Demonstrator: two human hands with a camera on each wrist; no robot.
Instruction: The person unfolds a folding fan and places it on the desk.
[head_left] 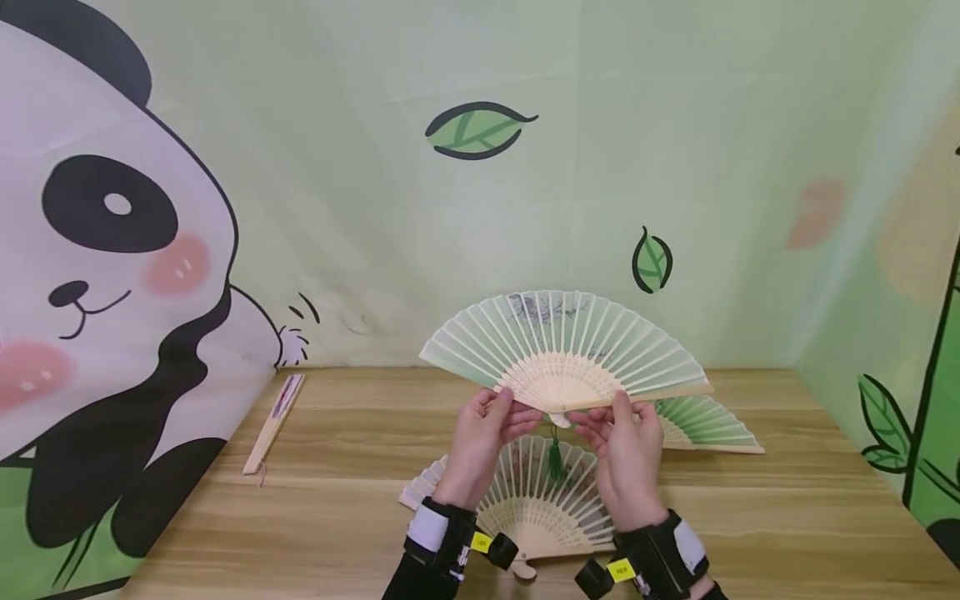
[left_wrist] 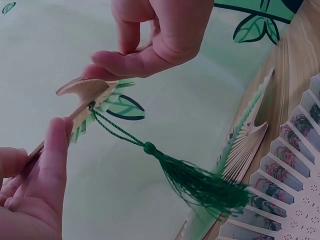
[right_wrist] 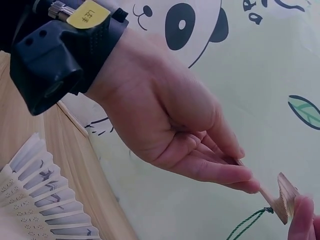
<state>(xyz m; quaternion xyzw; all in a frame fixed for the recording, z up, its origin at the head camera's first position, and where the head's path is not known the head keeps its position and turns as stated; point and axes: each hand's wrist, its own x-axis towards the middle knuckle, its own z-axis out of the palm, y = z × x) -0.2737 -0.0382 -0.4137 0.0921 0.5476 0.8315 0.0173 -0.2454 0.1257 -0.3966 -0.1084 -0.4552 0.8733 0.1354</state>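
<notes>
A pale green folding fan with light wooden ribs is spread wide and held up above the table. My left hand pinches its left lower edge between thumb and fingers. On the other side, my right hand pinches the right lower edge the same way. From the fan's pivot hangs a dark green tassel on a twisted cord. Beneath my hands lies a second spread fan with a flowered pattern, partly hidden by my wrists. A brighter green fan, also spread, lies behind my right hand, its left part covered.
A folded fan with a small cord lies at the table's left side. The wooden table ends at a pale green backdrop printed with a panda and leaves. Each wrist wears a black strap with a small camera.
</notes>
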